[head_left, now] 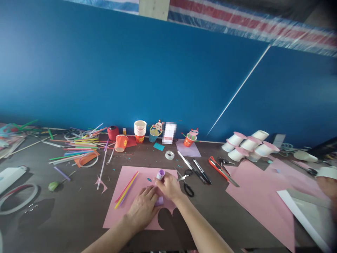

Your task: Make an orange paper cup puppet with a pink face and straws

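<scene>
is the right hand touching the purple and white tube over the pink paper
Touching. The head view shows the right hand gripping the purple and white tube below its top, with no gap between them.

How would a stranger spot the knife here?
On the dark table, start at the right hand over the pink sheet. Go right, past the scissors and pens, to the knife. Its orange-red handle sets it apart from the black-handled scissors and the black and white pens.
</scene>
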A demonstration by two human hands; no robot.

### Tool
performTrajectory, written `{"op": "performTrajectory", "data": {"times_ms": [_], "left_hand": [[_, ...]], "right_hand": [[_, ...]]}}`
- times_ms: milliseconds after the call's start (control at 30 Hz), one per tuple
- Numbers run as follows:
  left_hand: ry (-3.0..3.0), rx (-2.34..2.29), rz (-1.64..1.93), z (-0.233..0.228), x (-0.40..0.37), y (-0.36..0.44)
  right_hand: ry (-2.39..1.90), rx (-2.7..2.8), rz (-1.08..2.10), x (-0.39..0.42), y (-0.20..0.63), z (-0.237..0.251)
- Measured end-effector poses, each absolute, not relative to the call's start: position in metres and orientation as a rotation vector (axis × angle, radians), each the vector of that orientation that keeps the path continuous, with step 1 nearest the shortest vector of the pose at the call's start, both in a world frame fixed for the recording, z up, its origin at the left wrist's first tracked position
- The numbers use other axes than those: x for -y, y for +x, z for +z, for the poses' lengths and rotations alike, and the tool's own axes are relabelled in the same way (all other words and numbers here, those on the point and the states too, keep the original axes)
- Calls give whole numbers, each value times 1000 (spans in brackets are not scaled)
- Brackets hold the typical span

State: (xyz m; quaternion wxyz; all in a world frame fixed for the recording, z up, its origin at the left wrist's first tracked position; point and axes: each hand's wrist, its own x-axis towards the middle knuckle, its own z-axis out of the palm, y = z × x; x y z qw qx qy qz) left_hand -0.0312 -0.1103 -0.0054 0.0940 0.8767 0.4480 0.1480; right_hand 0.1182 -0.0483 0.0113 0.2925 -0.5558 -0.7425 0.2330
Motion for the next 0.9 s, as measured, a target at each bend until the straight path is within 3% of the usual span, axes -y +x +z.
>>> {"op": "performTrajectory", "data": {"times_ms": [533,900], "left_hand": [[2185,-1251,961,-2,103,-47],[2113,-1359,849,-6,108,-45]], "right_hand": [[-1160,1151,1176,68,109,8],[-1048,1020,1322,80,102,12]]}}
